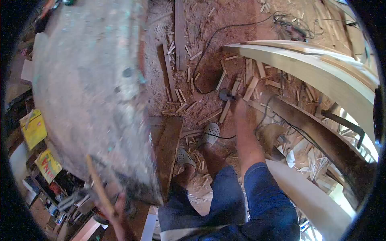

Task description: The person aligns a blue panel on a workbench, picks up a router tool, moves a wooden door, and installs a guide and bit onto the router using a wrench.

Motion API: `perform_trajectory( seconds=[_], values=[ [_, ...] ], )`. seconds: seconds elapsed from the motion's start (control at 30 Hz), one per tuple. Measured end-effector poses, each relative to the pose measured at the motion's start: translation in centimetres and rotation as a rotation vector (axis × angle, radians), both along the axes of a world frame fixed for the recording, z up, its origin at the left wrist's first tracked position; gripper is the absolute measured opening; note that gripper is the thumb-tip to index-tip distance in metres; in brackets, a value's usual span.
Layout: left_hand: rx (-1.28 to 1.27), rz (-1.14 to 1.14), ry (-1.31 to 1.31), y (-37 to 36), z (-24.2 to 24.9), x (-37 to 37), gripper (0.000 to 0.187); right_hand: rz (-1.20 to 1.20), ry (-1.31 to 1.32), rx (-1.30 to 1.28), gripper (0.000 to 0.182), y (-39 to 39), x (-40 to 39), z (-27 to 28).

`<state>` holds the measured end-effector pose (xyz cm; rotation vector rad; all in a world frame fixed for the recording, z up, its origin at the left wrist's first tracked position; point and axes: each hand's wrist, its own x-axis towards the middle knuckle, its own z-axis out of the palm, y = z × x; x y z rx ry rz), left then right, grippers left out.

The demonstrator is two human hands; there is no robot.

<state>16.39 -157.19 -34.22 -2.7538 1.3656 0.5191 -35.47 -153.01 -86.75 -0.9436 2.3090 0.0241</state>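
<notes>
Had the left hand (116,205) low at the near end of a big worn tabletop (90,80), right by a thin wooden stick (98,182), slanted up and away across the table's lower edge. Could not tell from the blur whether the left fingers pinched the stick or just lay against it. Stretched the right arm, in a dark blue sleeve (265,193), forward over the floor (225,28), with the right hand (240,105) at a small dark round thing (226,94) among scattered wood offcuts (250,89). Could not tell there either whether the fingers were spread, pressed together or closed on the round thing. Stood in 2 pale clogs (212,133) with holes, and in dark blue shorts (229,193), beside a brown wooden panel (171,138) next to the tabletop. Saw a black cable (213,36) curving over the reddish, dusty floor, beyond the right hand, and long pale boards (305,68) reaching out to the right. Saw also a dark bent bar (345,122) below those boards, and 2 yellow packets (33,128) past the tabletop's left edge
</notes>
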Motion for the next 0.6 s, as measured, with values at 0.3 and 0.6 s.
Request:
perform_trajectory(
  seconds=[0.3, 0.6],
  values=[
    [0.152, 0.059, -0.119, -0.5, -3.4, 0.6, 0.083, 0.122, 0.099, 0.034, 0.037, -7.5, -2.9, -14.8],
    [0.206, 0.109, -0.136, -0.8, -2.9, 0.7, 0.084, 0.165, 0.047, 0.201, 0.035, -17.2, 3.1, -7.3]
  ],
)
